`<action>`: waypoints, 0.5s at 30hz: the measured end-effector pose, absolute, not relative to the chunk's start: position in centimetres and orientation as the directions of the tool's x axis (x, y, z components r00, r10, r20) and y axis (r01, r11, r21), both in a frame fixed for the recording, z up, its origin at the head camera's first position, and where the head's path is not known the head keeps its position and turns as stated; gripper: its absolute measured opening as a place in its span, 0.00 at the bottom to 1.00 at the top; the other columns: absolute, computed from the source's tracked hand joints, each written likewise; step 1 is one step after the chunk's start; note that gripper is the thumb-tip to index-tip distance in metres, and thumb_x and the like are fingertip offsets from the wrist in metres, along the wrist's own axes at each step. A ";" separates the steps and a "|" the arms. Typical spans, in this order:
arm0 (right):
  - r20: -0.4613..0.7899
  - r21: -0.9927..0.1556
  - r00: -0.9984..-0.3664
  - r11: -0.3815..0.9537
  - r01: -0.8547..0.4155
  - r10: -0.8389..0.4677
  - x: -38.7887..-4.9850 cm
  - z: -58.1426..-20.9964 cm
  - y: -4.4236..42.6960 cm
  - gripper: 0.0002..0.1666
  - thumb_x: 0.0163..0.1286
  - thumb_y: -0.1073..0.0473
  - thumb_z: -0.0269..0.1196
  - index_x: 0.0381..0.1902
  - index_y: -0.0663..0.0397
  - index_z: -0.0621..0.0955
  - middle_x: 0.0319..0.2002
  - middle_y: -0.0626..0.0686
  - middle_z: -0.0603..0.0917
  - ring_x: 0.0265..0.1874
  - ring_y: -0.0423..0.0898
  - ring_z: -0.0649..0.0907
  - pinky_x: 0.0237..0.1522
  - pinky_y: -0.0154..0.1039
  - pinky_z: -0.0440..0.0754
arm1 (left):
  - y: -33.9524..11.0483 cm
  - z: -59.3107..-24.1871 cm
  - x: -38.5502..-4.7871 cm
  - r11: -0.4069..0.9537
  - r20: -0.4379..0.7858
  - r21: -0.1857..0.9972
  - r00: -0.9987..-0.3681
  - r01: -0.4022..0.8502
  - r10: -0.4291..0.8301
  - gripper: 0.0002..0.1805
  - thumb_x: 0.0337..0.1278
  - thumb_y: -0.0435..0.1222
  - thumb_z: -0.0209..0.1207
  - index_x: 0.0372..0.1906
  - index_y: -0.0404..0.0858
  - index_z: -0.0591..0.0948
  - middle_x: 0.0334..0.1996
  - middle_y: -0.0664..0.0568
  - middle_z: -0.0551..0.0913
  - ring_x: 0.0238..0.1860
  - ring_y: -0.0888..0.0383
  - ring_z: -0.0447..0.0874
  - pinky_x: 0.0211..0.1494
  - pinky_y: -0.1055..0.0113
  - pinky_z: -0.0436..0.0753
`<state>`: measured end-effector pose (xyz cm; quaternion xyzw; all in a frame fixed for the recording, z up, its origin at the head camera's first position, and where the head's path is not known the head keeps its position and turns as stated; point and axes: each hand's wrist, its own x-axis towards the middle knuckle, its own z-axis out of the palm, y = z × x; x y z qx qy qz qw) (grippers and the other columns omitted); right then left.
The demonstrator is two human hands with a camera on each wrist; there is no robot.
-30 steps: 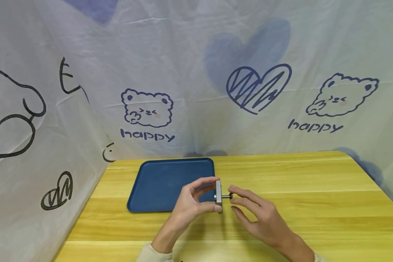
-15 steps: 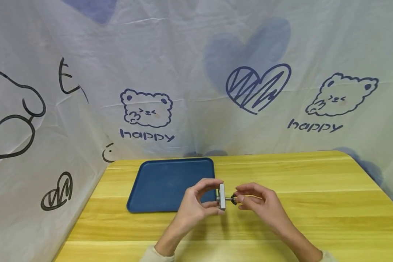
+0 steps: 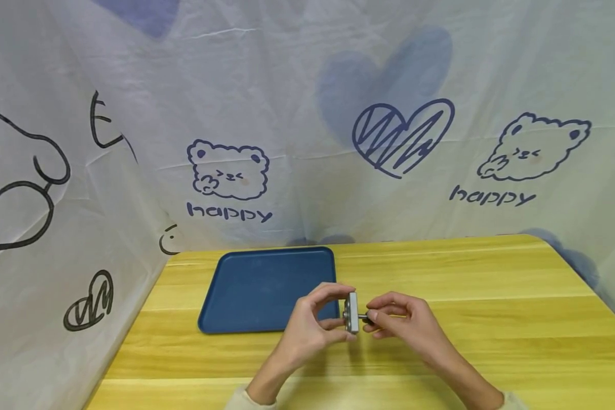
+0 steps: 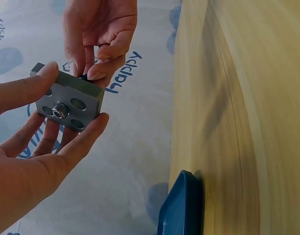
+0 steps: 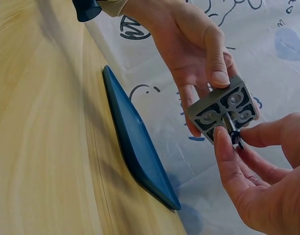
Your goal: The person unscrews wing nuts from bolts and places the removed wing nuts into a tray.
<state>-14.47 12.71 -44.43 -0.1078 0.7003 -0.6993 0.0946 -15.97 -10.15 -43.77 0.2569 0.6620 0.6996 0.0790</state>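
Note:
A small square metal plate (image 3: 352, 313) stands on edge above the table, gripped at its top and bottom edges by my left hand (image 3: 306, 322). Several round holes surround a central bolt head (image 4: 60, 111) on its left face. From the ribbed other face the bolt's shaft (image 5: 229, 121) sticks out to the right. At the shaft's end sits a small dark wing-nut-like piece (image 5: 236, 138), pinched between the thumb and fingertips of my right hand (image 3: 412, 322). Its exact kind is partly hidden by those fingers.
A blue tray (image 3: 266, 290) lies on the wooden table (image 3: 482, 319) behind and left of my hands. White cloth (image 3: 307, 114) with bear and heart drawings hangs behind the table and along its left side.
Both hands and the plate have shifted slightly right and toward me. My right fingers, more spread around the dark piece earlier, now pinch it.

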 end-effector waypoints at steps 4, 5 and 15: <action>0.051 -0.998 -0.959 0.006 -0.055 -0.279 -14.5 -44.5 12.7 0.19 0.73 0.62 0.67 0.50 0.74 0.79 0.45 0.67 0.87 0.40 0.54 0.90 0.43 0.52 0.91 | -10.2 -43.8 -15.9 -0.118 0.253 0.967 -0.857 0.224 0.449 0.38 0.42 0.15 0.73 0.63 0.36 0.80 0.62 0.42 0.75 0.65 0.47 0.75 0.57 0.52 0.87; 0.064 -0.997 -0.959 0.012 -0.070 -0.275 -14.5 -44.6 12.7 0.18 0.72 0.62 0.68 0.49 0.74 0.80 0.44 0.66 0.87 0.40 0.55 0.90 0.43 0.52 0.91 | -10.3 -43.8 -16.0 -0.123 0.254 0.967 -0.858 0.222 0.447 0.37 0.42 0.15 0.73 0.63 0.36 0.80 0.62 0.42 0.75 0.65 0.47 0.75 0.57 0.51 0.87; 0.472 -0.846 -0.850 0.150 -0.511 -0.235 -13.9 -44.8 11.9 0.08 0.68 0.70 0.70 0.40 0.53 0.85 0.44 0.55 0.88 0.43 0.47 0.89 0.44 0.41 0.91 | -11.3 -43.4 -16.2 -0.198 0.209 0.971 -0.869 0.132 0.448 0.37 0.46 0.20 0.75 0.65 0.36 0.79 0.65 0.39 0.76 0.67 0.46 0.75 0.56 0.50 0.88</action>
